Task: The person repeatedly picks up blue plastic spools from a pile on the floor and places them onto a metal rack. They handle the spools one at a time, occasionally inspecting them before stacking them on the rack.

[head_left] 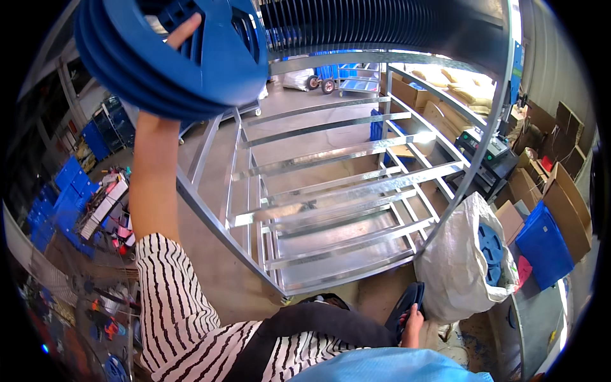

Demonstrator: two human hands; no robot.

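Note:
Raised at the upper left, my left hand (184, 32) is closed on a stack of blue plastic reels (216, 76); a finger shows through an opening in them, and the rest of the hand is hidden behind. The stack is beside the left end of a long row of dark discs (382, 25) on the top of a metal rack (344, 204). Low on the right, my right hand (412, 326) grips dark blue reels (407, 304) seen nearly edge-on. Just right of that hand stands a white woven sack (449, 267) with blue reels (490, 251) inside.
The rack's lower bars stand in front of me, and its frame reaches close to my body. Right of it are a dark machine (487, 156), cardboard (569, 210) and a blue folded sheet (544, 245). A wheeled cart (359, 79) stands behind; blue crates (70, 191) are at left.

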